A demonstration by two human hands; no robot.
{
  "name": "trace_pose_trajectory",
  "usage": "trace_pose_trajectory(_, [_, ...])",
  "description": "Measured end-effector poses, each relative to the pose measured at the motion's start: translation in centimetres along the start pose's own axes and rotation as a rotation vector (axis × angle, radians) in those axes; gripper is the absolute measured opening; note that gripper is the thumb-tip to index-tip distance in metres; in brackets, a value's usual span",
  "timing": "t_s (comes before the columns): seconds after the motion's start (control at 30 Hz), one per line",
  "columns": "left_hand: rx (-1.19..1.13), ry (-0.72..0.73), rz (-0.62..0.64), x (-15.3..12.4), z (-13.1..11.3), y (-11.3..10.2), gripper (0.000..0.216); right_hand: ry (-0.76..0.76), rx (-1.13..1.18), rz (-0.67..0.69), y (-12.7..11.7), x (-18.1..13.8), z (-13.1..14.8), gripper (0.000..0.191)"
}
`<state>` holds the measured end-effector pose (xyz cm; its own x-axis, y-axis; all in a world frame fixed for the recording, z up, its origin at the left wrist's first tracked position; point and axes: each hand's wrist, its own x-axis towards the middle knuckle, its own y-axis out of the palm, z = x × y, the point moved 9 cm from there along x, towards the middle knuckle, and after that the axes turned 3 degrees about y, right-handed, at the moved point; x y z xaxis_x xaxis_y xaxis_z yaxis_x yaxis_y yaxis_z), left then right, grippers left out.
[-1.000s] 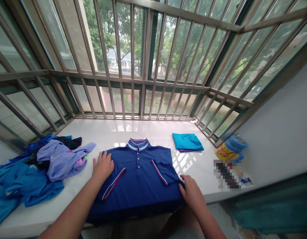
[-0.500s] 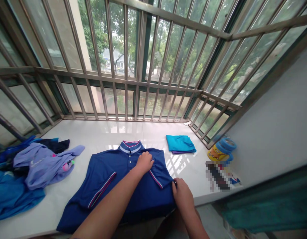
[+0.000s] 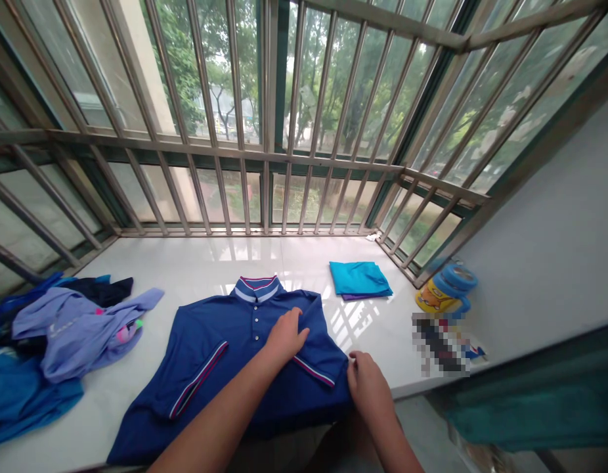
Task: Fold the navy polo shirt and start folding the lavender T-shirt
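Both hands rest on the navy polo shirt (image 3: 245, 368), which lies face up and spread flat on the white windowsill (image 3: 195, 263), collar toward the window bars (image 3: 264, 131). Left of the shirt sits a loose pile of clothes (image 3: 52, 341) (blue and lilac pieces, tangled together). Right of the shirt, beyond its sleeve, lies a folded teal garment (image 3: 359, 279), and further right stands a yellow container with blue lids (image 3: 444, 292). The left hand (image 3: 285, 335) lies flat with fingers spread on the shirt's chest, beside the buttons. The right hand (image 3: 369, 389) pinches the striped cuff of the sleeve at the shirt's right edge.
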<state>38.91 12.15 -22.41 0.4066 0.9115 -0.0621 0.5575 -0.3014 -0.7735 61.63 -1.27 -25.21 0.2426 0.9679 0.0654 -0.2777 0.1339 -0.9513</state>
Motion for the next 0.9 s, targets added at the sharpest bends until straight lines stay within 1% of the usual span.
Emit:
trace_pose_trajectory(0.13, [0.052,0.219,0.013,3.7,-3.7,0.4,0.037,-0.098,0.045,-0.025,-0.2,-0.3,0.6,0.029])
trace_pose_trajectory(0.2, [0.086,0.281,0.034,5.5,-4.6,1.1,0.036,-0.129,0.021,-0.016,-0.3,-0.3,1.0,0.027])
trace_pose_trajectory(0.27, [0.123,0.292,0.042,7.2,-4.4,1.7,0.04,-0.142,-0.015,0.0,-0.3,-0.2,1.3,0.025])
trace_pose_trajectory(0.37, [0.159,0.289,0.042,8.8,-3.8,2.6,0.049,-0.142,-0.059,0.008,-0.1,-0.4,1.3,0.028])
trace_pose_trajectory(0.47, [0.171,0.284,0.02,9.4,-3.8,2.8,0.056,-0.148,-0.081,-0.001,0.2,-0.8,1.0,0.034])
trace_pose_trajectory(0.53, [0.173,0.274,-0.019,9.1,-4.1,2.1,0.059,-0.155,-0.065,-0.015,-0.1,-0.8,0.8,0.035])
trace_pose_trajectory(0.6, [0.174,0.258,-0.076,8.2,-3.8,0.2,0.056,-0.16,-0.026,-0.046,-0.8,-0.3,0.9,0.031])
trace_pose_trajectory(0.63, [0.177,0.241,-0.108,7.5,-3.1,-1.2,0.053,-0.165,-0.004,-0.063,-1.3,0.1,1.2,0.03])
trace_pose_trajectory(0.67, [0.18,0.215,-0.138,6.7,-2.0,-2.9,0.05,-0.176,0.018,-0.077,-1.9,0.8,1.7,0.031])
trace_pose_trajectory(0.7, [0.185,0.18,-0.164,5.7,-0.5,-4.9,0.048,-0.197,0.04,-0.083,-2.4,1.6,2.5,0.032])
trace_pose_trajectory(0.77, [0.198,0.075,-0.196,3.6,4.2,-9.4,0.047,-0.258,0.077,-0.07,-3.4,3.7,4.9,0.032])
trace_pose_trajectory(0.9, [0.241,-0.188,-0.204,-1.2,16.1,-18.5,0.04,-0.383,0.057,0.035,-4.4,9.6,11.2,0.027])
